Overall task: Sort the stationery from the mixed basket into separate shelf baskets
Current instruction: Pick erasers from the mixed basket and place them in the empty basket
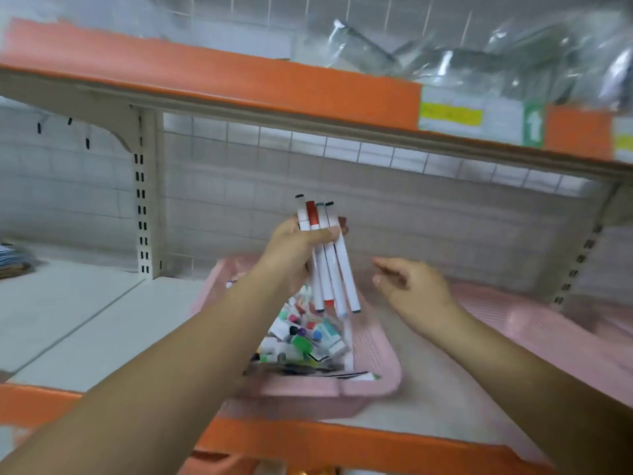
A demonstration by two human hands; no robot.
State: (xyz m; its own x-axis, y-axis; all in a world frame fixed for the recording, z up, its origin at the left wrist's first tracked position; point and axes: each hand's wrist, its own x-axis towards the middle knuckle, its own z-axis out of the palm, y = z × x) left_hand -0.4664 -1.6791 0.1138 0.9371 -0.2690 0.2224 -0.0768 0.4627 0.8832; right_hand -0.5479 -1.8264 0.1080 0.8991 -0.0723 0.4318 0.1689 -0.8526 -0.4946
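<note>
Several markers (325, 258) stand gripped in the left hand (294, 248) above the pink basket (376, 382), right hand (407, 286) loosely open beside them.

Mixed basket (376, 382) on the shelf (85, 320) near its front edge, stationery (305, 341) inside; second basket (534, 323) beside it, toward the right edge; markers (329, 265), in the left hand (294, 248), above the mixed basket.

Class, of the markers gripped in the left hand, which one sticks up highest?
The leftmost marker, white with a black tip. Its top stands above the red-capped marker right beside it in the left hand.
</note>
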